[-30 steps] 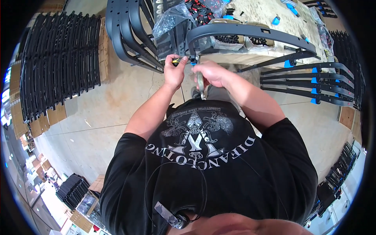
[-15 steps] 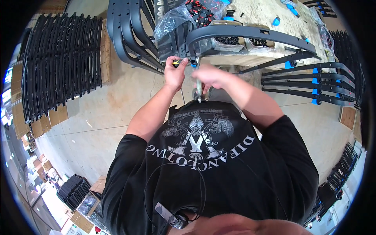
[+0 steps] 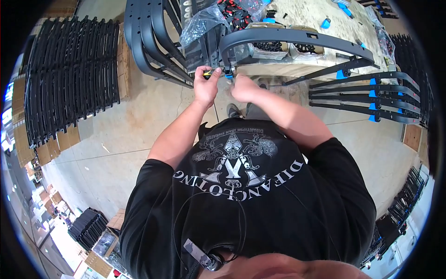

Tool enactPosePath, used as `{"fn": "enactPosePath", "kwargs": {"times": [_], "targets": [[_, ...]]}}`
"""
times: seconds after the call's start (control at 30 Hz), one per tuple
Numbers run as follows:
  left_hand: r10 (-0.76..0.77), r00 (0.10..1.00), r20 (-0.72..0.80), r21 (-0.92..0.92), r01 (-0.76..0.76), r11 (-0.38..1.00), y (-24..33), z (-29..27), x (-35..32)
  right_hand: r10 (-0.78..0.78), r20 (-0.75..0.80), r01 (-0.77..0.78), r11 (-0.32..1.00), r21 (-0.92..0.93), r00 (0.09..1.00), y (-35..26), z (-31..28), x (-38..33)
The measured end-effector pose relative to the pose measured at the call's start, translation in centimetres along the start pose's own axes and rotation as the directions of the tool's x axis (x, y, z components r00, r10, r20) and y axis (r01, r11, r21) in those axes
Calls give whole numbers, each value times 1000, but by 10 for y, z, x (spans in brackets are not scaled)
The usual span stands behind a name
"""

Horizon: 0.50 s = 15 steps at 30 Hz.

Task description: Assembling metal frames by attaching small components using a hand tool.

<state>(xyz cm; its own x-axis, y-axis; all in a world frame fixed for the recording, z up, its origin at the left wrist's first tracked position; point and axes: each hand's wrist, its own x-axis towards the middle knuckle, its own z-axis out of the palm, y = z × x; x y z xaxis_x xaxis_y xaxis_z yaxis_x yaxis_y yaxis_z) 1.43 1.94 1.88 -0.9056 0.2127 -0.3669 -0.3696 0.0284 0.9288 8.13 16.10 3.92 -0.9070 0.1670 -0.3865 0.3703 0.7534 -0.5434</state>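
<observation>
A dark grey curved metal frame (image 3: 274, 36) lies across the near edge of the workbench, its bent end pointing down between my hands. At that end sits a small blue piece (image 3: 228, 75). My left hand (image 3: 206, 87), just left of it, is closed around a black-and-yellow tool handle (image 3: 207, 74); the tool's working end is hidden. My right hand (image 3: 245, 88) is closed just right of the blue piece, knuckles up. A pale sliver shows by its fingertips, but what it grips is hidden.
On the wooden workbench (image 3: 297, 70) stand boxes of black screws (image 3: 269, 47) beside a plastic bag (image 3: 200, 29) and a pile of red-and-black parts (image 3: 236, 14). More curved frames (image 3: 144, 37) hang at left; frames with blue pieces (image 3: 371, 93) stick out at right. Black bars (image 3: 72, 79) are stacked far left.
My right hand has turned and moved up slightly toward the blue piece. The long metal tool beneath it is largely out of sight now. My left hand has stayed in place.
</observation>
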Motion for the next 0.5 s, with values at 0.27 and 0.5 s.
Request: {"fn": "enactPosePath", "kwargs": {"times": [0.27,0.5], "targets": [[81,997,18,-86,-79,993,0,1,1,-34,600,-427,670,607,799,0,-36,-5],[21,1000,-14,-32,-21,999,-5,-7,-3,23,655,-609,393,689,755,-15,-54,-15]]}}
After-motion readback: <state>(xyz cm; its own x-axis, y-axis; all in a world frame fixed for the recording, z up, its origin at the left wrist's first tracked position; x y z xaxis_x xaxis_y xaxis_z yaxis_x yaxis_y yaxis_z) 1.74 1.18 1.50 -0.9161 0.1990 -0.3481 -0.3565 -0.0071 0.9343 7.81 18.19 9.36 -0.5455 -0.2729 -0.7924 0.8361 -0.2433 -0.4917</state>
